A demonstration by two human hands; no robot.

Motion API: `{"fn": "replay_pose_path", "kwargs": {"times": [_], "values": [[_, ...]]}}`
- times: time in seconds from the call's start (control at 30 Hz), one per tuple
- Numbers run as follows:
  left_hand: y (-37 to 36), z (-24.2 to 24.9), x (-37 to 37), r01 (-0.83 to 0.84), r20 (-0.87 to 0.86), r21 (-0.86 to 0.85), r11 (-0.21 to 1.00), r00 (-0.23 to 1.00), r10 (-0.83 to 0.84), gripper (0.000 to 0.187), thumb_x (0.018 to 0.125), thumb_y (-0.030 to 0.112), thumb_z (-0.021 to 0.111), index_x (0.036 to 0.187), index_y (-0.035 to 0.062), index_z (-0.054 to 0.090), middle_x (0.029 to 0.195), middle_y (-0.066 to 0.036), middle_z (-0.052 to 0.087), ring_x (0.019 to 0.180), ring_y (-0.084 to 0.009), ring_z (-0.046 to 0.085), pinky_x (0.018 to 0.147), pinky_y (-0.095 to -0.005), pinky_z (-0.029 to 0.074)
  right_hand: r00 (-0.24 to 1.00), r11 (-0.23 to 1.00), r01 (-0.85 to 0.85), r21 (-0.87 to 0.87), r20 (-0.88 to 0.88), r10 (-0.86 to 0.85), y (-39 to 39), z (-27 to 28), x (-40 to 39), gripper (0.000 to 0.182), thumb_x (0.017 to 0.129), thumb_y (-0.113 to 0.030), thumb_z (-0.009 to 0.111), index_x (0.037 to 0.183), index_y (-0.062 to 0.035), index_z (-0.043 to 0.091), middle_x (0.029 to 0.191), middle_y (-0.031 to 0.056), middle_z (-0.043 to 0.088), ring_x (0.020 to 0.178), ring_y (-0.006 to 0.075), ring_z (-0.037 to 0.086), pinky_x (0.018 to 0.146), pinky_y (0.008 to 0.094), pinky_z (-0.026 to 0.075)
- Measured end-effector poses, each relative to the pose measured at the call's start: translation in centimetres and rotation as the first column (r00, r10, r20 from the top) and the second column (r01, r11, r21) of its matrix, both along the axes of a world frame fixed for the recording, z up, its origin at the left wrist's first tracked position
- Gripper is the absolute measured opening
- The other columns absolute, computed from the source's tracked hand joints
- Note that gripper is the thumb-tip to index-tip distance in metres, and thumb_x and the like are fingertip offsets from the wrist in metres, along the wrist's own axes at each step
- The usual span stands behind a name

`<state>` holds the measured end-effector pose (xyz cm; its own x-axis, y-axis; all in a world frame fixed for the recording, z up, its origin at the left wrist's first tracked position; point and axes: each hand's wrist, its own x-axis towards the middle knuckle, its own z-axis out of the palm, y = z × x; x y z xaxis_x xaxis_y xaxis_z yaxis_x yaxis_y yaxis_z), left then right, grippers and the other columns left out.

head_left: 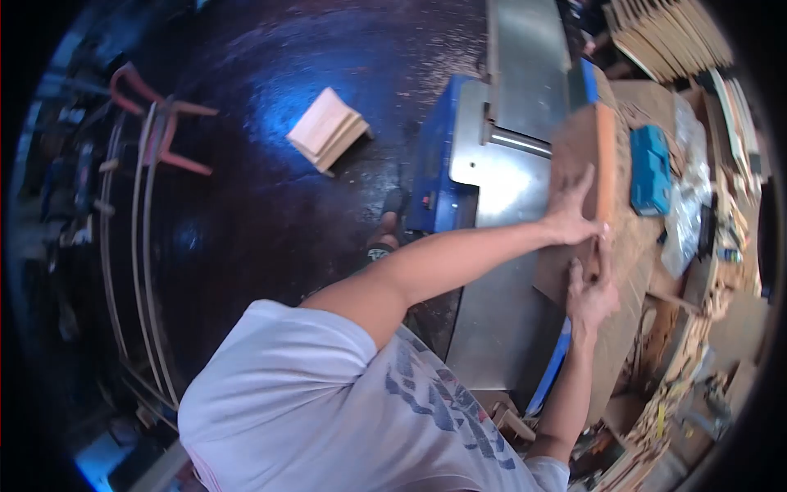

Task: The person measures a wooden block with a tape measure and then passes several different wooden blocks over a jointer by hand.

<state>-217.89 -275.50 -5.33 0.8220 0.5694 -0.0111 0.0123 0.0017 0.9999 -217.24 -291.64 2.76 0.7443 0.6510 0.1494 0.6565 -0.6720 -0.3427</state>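
Note:
A brown wooden board [572, 156] with an orange-looking long edge stands on the grey metal bed [512, 193] of a blue machine. My left hand [572, 215] grips the board near its middle, one digit stretched along the face and the others at the upper edge. Just below it in the view, my right hand [592, 302] straddles the same edge, its thumb on the near face and its fingers at the top. The two hands are close together. The far side of the board and some fingertips are hidden.
A teal case [650, 170] and clear plastic [687, 189] lie right of the machine. Stacked boards [668, 37] are at the upper right, wood scraps at the lower right. Wooden pieces [328, 127] rest on the dark floor, and a red frame [168, 135] stands at left.

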Motion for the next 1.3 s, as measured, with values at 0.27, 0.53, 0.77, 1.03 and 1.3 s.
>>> {"fn": "replay_pose_path", "kwargs": {"times": [0.27, 0.53, 0.77, 1.03, 1.3], "values": [[3.8, 1.0, 0.9, 0.007, -0.11, 0.125, 0.992, 0.994, 0.007, 0.131, 0.08, 0.048, 0.089, 0.168, -0.0054, 0.007, 0.16, -0.039, 0.039, 0.153, -0.0446, 0.039, 0.127, -0.0434, 0.033, 0.982, 0.995, -0.082, -0.062, 0.168, 0.091, 3.1, 0.1, 2.1, 0.068, 0.08, -0.02, 0.081, 0.146, -0.016, 0.065, 0.115, 0.0168, 0.072, 0.114, 0.0384, 0.061, 0.103, 0.0512, 0.047], [7.1, 0.8, 2.8, -0.004, -0.025, 0.035, 0.999, 1.0, 0.005, 0.132, 0.077, 0.046, 0.09, 0.167, -0.0074, 0.009, 0.163, -0.037, 0.034, 0.156, -0.0456, 0.031, 0.13, -0.0457, 0.026, 0.98, 0.992, -0.064, -0.108, 0.179, 0.082, 6.1, -0.1, 4.0, 0.066, 0.083, -0.026, 0.077, 0.148, -0.0194, 0.063, 0.118, 0.0158, 0.072, 0.117, 0.0377, 0.059, 0.106, 0.0526, 0.042], [10.6, 1.1, 4.8, -0.021, -0.049, 0.016, 1.0, 0.999, 0.021, 0.132, 0.075, 0.043, 0.093, 0.167, -0.0074, 0.012, 0.164, -0.036, 0.036, 0.155, -0.0427, 0.035, 0.128, -0.042, 0.031, 0.976, 0.992, -0.065, -0.109, 0.199, 0.086, 9.3, -0.2, 5.9, 0.063, 0.082, -0.027, 0.078, 0.143, -0.0196, 0.066, 0.112, 0.0175, 0.075, 0.113, 0.0379, 0.061, 0.105, 0.0516, 0.043], [13.7, 1.5, 6.2, -0.007, -0.05, -0.014, 1.0, 0.999, 0.006, 0.131, 0.076, 0.038, 0.091, 0.168, -0.0052, 0.009, 0.163, -0.035, 0.038, 0.153, -0.039, 0.041, 0.125, -0.0401, 0.037, 0.975, 0.991, -0.053, -0.125, 0.209, 0.079, 12.2, -0.4, 7.6, 0.062, 0.083, -0.029, 0.078, 0.144, -0.0226, 0.066, 0.113, 0.0211, 0.075, 0.113, 0.0406, 0.061, 0.105, 0.0523, 0.042], [16.4, 0.8, 8.0, -0.023, -0.076, 0.003, 1.0, 0.997, 0.023, 0.133, 0.074, 0.043, 0.091, 0.169, -0.0014, 0.01, 0.161, -0.033, 0.042, 0.15, -0.0386, 0.046, 0.124, -0.0404, 0.039, 0.972, 0.994, -0.063, -0.092, 0.221, 0.082, 14.7, -0.7, 8.9, 0.058, 0.084, -0.03, 0.076, 0.141, -0.0238, 0.067, 0.111, 0.0207, 0.076, 0.113, 0.0423, 0.062, 0.106, 0.0528, 0.042]]}}
